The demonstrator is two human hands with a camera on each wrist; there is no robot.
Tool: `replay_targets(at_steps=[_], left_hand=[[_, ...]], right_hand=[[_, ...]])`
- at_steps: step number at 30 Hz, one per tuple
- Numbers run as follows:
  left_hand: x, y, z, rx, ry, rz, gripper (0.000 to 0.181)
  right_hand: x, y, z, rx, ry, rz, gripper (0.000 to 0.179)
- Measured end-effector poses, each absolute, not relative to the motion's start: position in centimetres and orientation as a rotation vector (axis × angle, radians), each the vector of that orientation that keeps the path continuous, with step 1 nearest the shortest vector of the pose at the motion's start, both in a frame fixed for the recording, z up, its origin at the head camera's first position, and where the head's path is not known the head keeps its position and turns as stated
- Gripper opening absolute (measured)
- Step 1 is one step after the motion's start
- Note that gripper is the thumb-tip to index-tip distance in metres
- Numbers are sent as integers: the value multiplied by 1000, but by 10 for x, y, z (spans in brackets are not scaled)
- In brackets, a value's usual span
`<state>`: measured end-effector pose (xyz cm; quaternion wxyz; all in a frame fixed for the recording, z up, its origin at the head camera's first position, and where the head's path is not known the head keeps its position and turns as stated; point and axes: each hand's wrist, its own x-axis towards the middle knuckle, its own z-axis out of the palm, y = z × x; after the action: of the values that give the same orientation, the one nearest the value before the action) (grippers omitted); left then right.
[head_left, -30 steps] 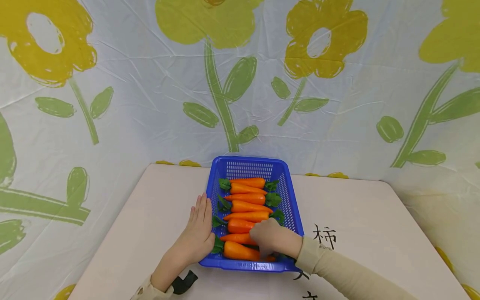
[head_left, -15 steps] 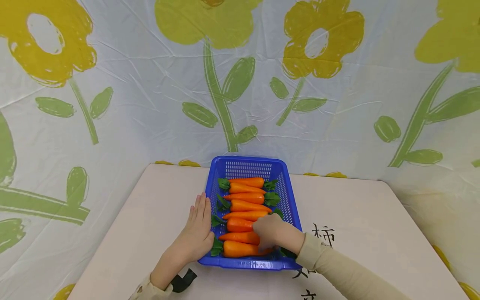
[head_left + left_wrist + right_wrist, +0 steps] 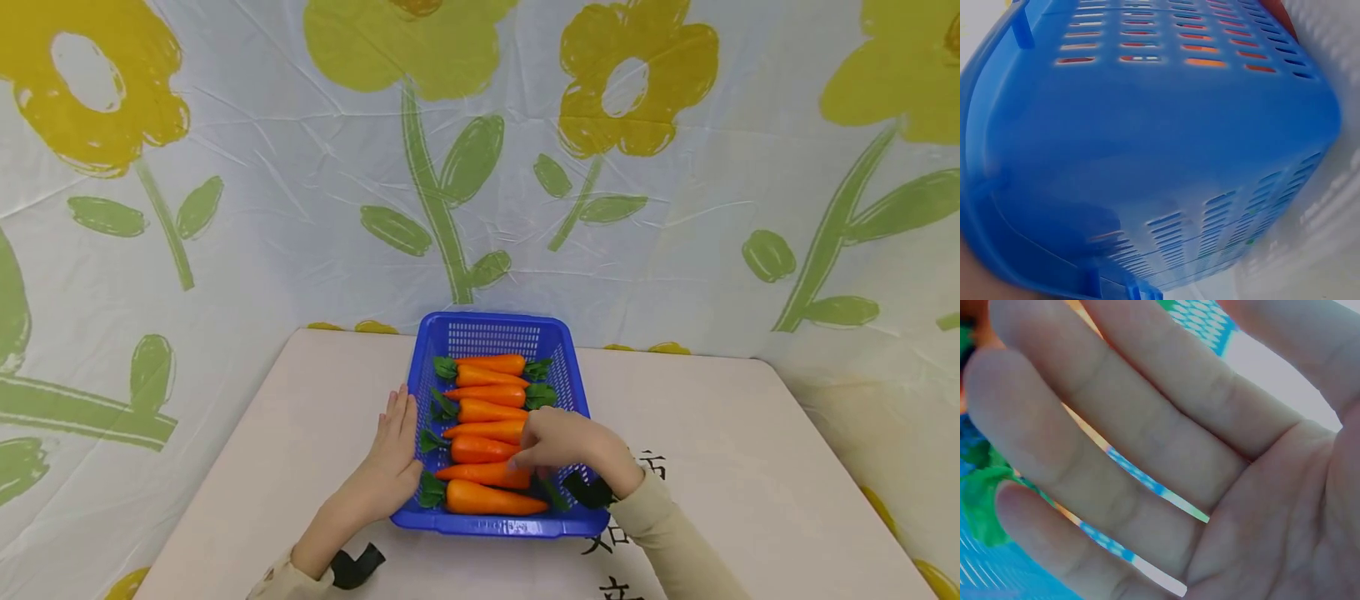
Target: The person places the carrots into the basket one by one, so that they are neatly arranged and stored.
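Note:
Several orange carrots with green leafy tops lie side by side in a blue plastic basket (image 3: 495, 527), their tips pointing alternately left and right. My left hand (image 3: 386, 471) rests with straight fingers along the basket's left side; the left wrist view is filled by the slotted basket wall (image 3: 1147, 131). Over the right half of the carrots is my right hand (image 3: 570, 442), near the second carrot from the front (image 3: 483, 475). In the right wrist view its fingers (image 3: 1129, 419) are loosely extended and slightly spread, with nothing in the palm. The nearest carrot (image 3: 491, 498) lies with its tip to the right.
The basket stands on a pale table (image 3: 697, 417) with black written characters (image 3: 615, 588) at its right and front. A white cloth with printed yellow flowers (image 3: 420, 175) hangs behind and at both sides. Black straps (image 3: 357, 567) sit at both wrists.
My right hand has let go of the nearest carrot and lifted up and away, uncovering its tip. That carrot now lies straighter. The left hand stays at the basket's side.

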<state>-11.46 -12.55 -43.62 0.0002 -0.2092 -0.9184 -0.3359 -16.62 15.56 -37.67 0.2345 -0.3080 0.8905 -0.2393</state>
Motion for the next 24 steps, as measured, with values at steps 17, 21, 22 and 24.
replay_targets(at_steps=[17, 21, 22, 24], left_hand=[[-123, -157, -439, -789, -2835, -1119, 62], [-123, -164, -438, -780, -2844, -1100, 61], [-122, -165, -437, -778, -2847, -1085, 61], [-121, -168, -433, -778, -2847, -1051, 60]], right_hand=[[-153, 189, -359, -1202, 2822, -1246, 34], [-149, 199, -356, -1274, 3039, -1364, 55], [-149, 201, -356, -1308, 3083, -1401, 55], [-150, 207, -355, -1385, 3157, -1455, 54]])
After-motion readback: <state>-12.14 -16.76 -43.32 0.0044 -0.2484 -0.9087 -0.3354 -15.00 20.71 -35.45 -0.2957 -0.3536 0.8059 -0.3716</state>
